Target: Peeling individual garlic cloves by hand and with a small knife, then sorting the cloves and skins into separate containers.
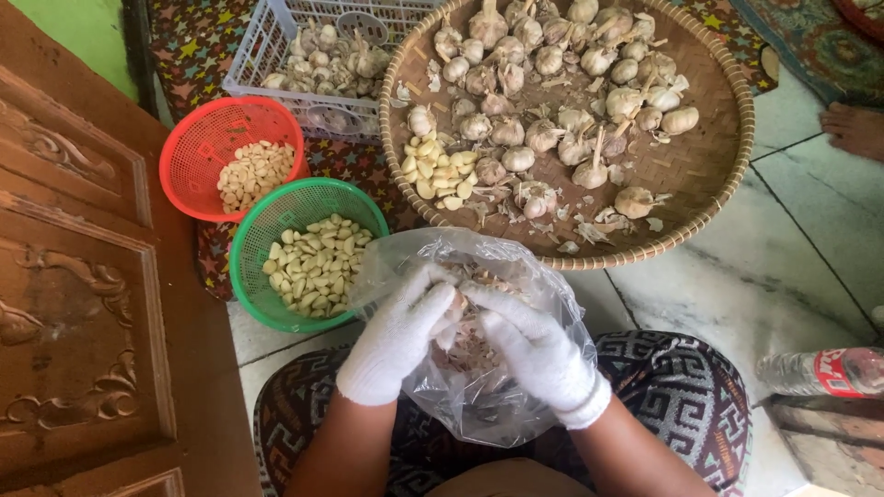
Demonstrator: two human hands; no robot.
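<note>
At far left, a carved brown wooden door (74,276), close against a round red plastic basket (189,156) of pale peeled cloves. Just below and right of it, a round green plastic basket (253,276), fuller with the same. Behind both, a white slatted plastic crate (253,55) of unpeeled bulbs. Green basket near the knee, so likely to tip and scatter cloves if nudged by a shifting leg. In the middle, over the lap, a clear crumpled plastic bag (516,405) with papery skins inside, mouth open upward. Left hand (396,336) in a white knit glove, fingers curled shut around a partly broken garlic bulb (460,322) held just above the bag's mouth. Right hand (539,354), gloved alike, fingertips pinched onto the same bulb from the other side. Little feel through thick knit, hence a risk of a loosened clove slipping down among the skins unnoticed. Bag propped only by lap and wrists, so apt to sag, slide off and spill. Beyond the hands and further right, a wide round woven bamboo tray (718,166) with whole bulbs, loose husks and a small heap of peeled cloves (433,170) near its left rim. Husks light enough to drift onto the pale marble floor (810,239). At lower right, a clear plastic bottle with a red label (829,373), apparently on its side and free to roll. At upper right, another person's bare foot (856,129), near the tray and able to jolt it.
</note>
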